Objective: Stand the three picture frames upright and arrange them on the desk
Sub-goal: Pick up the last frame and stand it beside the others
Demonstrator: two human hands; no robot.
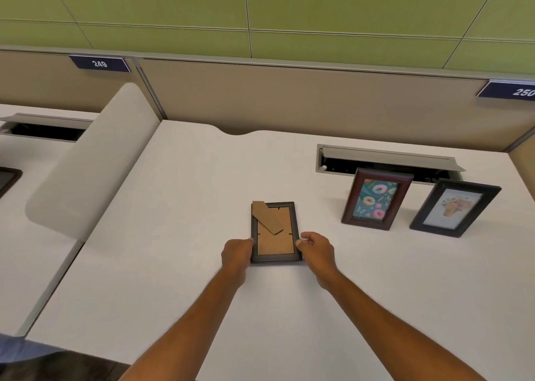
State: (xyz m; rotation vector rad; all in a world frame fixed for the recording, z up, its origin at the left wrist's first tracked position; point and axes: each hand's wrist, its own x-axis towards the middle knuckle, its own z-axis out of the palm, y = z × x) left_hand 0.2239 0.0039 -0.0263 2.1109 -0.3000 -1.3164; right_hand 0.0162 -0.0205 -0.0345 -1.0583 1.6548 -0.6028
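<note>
A dark picture frame [275, 244] lies face down in the middle of the white desk [173, 236], its brown cardboard back and swung-out stand flap showing. My left hand [236, 254] grips its lower left edge and my right hand [314, 249] grips its lower right edge. To the right, a brown frame with a donut picture [376, 199] stands upright. Beside it a black frame with a pale picture [454, 208] also stands upright, tilted back.
An open cable tray [388, 160] is set into the desk behind the two standing frames. A rounded grey divider [95, 160] borders the desk on the left. Beige partition panels [289, 96] run along the back. Another dark frame's corner [7, 178] shows at far left.
</note>
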